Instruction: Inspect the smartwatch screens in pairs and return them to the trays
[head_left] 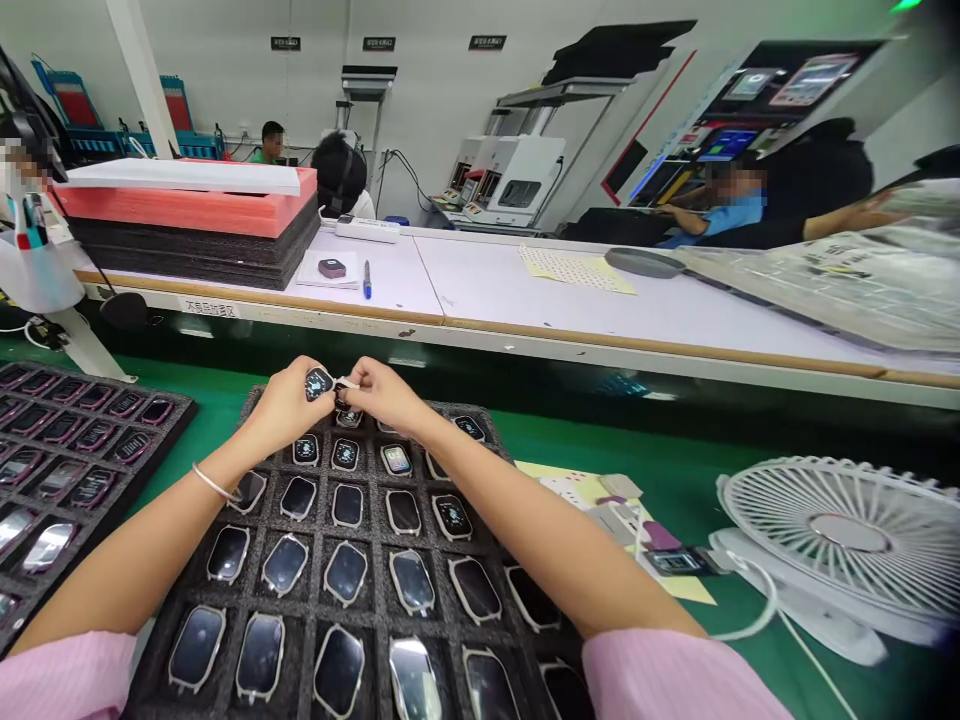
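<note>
My left hand [287, 402] is closed on a smartwatch case [318, 384] without a strap, its dial lit. Right beside it, the fingers of my right hand [386, 393] are pinched around a small pale and dark piece that I cannot make out. Both hands meet over the far end of a black foam tray [315, 545]. In its compartments lie several silver-rimmed watch cases, such as a dark-screened watch [346, 573]. A few near the far end have lit screens, among them a watch with a coloured dial [396, 459].
Another foam tray [161, 465] of purple-rimmed watches lies at left. A white fan [847, 535] stands at right beside a cable and a small device [675, 562]. Beyond the green bench, a white shelf [480, 280] carries stacked foam [202, 240] and a blue pen [367, 280]. Other people sit farther back.
</note>
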